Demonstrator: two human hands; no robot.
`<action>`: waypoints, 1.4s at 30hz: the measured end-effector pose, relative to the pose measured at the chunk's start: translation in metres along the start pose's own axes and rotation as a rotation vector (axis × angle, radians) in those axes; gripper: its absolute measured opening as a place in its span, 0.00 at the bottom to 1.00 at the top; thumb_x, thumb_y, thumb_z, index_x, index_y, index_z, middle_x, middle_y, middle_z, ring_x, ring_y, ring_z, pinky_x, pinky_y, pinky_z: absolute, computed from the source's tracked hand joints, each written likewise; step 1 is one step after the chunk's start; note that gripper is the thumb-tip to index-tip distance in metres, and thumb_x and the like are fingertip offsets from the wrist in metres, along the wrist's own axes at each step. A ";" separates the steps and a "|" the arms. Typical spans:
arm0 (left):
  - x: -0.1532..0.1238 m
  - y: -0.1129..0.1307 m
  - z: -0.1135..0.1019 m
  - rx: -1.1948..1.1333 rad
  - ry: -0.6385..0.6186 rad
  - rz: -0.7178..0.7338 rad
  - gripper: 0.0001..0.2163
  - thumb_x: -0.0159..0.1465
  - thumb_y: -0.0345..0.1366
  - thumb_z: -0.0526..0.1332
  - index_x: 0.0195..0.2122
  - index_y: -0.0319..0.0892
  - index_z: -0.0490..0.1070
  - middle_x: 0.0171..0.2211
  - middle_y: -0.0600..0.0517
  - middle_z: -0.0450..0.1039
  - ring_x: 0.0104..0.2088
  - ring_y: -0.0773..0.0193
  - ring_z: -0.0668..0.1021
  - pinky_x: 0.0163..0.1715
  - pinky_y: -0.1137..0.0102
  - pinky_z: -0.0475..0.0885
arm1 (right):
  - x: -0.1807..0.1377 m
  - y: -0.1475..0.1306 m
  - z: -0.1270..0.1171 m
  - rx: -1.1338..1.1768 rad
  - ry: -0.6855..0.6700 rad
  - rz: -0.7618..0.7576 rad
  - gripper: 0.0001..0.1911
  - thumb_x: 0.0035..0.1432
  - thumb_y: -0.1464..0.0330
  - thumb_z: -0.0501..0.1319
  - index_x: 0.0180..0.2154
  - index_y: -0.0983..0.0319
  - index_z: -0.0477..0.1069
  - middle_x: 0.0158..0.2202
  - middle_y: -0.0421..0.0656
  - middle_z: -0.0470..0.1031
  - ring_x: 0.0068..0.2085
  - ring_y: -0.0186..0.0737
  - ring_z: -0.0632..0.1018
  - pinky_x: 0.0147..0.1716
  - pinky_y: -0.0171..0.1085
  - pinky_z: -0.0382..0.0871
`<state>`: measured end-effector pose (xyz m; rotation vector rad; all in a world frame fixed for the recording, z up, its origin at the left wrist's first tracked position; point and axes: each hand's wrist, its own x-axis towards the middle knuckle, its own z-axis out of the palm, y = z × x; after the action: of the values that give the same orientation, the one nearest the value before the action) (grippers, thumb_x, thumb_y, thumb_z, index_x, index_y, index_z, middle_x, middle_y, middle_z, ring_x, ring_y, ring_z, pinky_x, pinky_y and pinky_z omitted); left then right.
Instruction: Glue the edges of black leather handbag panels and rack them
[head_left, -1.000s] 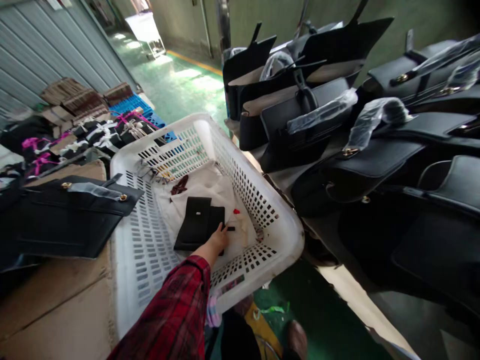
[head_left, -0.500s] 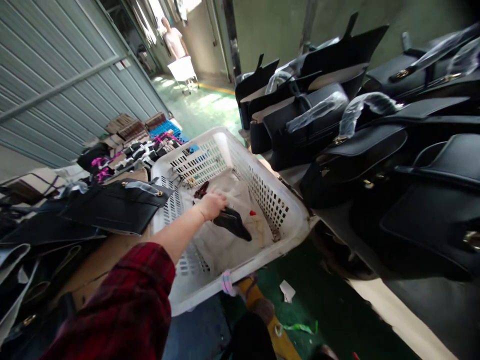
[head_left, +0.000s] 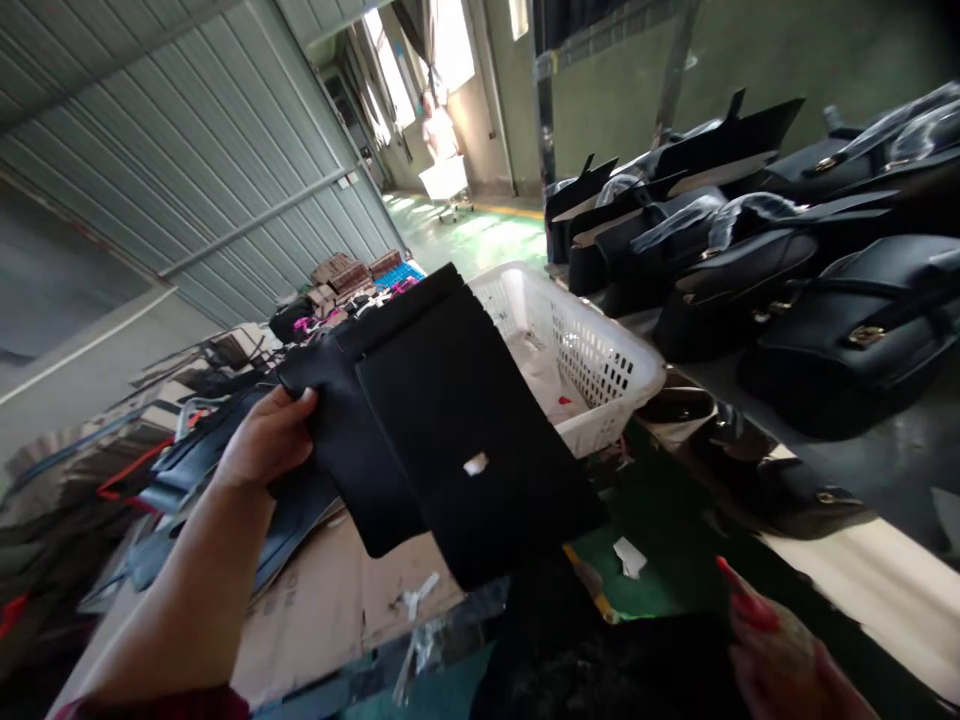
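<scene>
My left hand [head_left: 274, 440], at the end of a bare forearm, grips the left edge of a black leather bag panel [head_left: 480, 420]. The fingers wrap behind it and the thumb lies on the front. The panel hangs tilted above the cardboard-topped table and hides part of the white basket [head_left: 615, 360] behind it. A small pale spot [head_left: 475, 463] shows on its face; I cannot tell whether it is a fitting. My right hand [head_left: 780, 650] is at the bottom right, low and smeared, with a bright red tip. Its fingers and anything in them cannot be made out.
Black handbags [head_left: 855, 310] with plastic-wrapped handles line the right-hand bench. Cardboard [head_left: 322, 610] covers the left table, with stacked pieces [head_left: 345, 275] farther back. A scrap [head_left: 628, 557] lies on the green floor. Far off, a person [head_left: 439, 130] stands by a white cart [head_left: 444, 180].
My left hand has come out of the basket toward the left table and now holds up the black panel. The view has shifted left. My right hand has come into view at the bottom right.
</scene>
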<state>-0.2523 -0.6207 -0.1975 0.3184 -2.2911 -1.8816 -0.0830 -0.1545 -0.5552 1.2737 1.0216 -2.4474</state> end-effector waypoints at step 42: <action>-0.185 -0.167 -0.052 0.278 0.140 -0.330 0.48 0.39 0.54 0.73 0.61 0.38 0.66 0.51 0.34 0.77 0.50 0.43 0.80 0.45 0.58 0.78 | -0.137 0.119 0.192 0.161 -0.863 0.319 0.18 0.53 0.55 0.72 0.41 0.60 0.80 0.40 0.44 0.84 0.39 0.39 0.82 0.40 0.34 0.72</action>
<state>-0.0501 -0.6521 -0.3494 0.8845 -2.5231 -1.5977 -0.0688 -0.3872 -0.4310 0.2647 0.3576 -2.4364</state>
